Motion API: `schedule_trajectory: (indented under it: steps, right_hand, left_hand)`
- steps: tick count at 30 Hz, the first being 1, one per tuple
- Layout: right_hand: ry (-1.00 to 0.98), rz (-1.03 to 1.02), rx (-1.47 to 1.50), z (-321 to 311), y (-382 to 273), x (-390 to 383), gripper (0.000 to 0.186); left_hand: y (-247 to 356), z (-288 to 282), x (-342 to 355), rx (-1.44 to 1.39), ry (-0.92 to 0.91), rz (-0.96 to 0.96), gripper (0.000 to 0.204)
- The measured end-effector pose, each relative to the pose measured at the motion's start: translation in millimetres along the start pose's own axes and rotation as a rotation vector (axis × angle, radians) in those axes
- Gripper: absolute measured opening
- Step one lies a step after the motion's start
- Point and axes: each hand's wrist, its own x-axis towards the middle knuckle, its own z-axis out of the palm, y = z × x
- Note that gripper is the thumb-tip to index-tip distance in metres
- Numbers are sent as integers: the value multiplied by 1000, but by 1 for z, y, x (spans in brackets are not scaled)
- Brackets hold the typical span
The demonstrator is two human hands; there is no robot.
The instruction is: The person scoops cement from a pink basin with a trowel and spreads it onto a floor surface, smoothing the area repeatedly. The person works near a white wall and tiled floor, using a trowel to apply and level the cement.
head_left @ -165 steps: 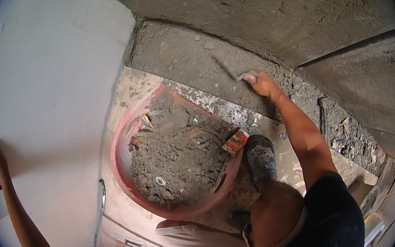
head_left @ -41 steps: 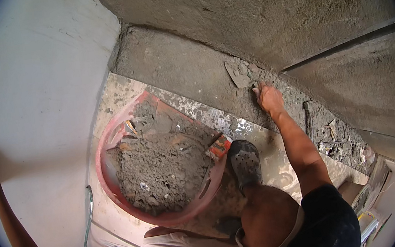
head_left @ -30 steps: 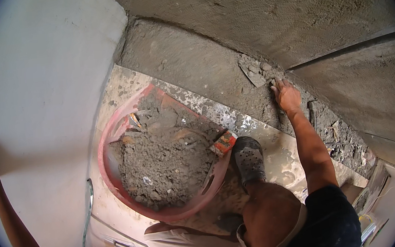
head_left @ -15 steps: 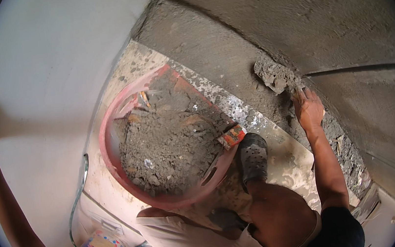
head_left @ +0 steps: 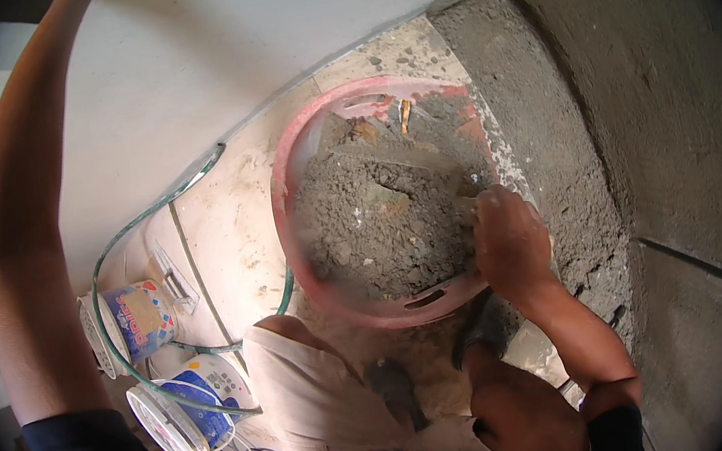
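My right hand point(head_left: 511, 238) is closed over the right side of a round red tub point(head_left: 285, 208). It grips what looks like a trowel point(head_left: 434, 177), whose blade is smeared with grey and hard to tell from the mortar. Lumpy wet mortar point(head_left: 353, 235) fills much of the tub. My left arm point(head_left: 25, 204) reaches up along the white wall, and its hand lies beyond the top edge of the picture.
Rough grey mortar point(head_left: 545, 113) runs along the base of the grey wall point(head_left: 668, 80) at right. Two buckets point(head_left: 143, 320) and a green hose point(head_left: 100, 266) lie at lower left, near a flat tool with a handle point(head_left: 177, 284). My feet are close to the tub.
My right hand has moved from the grey wall's base back over the tub; the mortar lump it held there is gone from view. My left hand has left the picture. The view has turned.
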Motion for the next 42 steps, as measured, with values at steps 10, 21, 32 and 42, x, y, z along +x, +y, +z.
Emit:
schedule_trajectory:
  steps: [10, 21, 32, 42]
  right_hand:
    - [155, 237, 403, -19, 8, 16, 37]
    - [152, -236, -12, 17, 42, 82, 27]
    - [-48, 613, 720, 167, 178, 112, 45]
    - [-297, 1187, 962, -40, 99, -49, 24]
  left_hand:
    - [98, -27, -372, -645, -53, -117, 57]
    - [128, -181, -576, -938, -773, -970, 56]
    - [115, -232, -517, -859, -954, -734, 57]
    - [165, -339, -436, -1224, -1471, -623, 56]
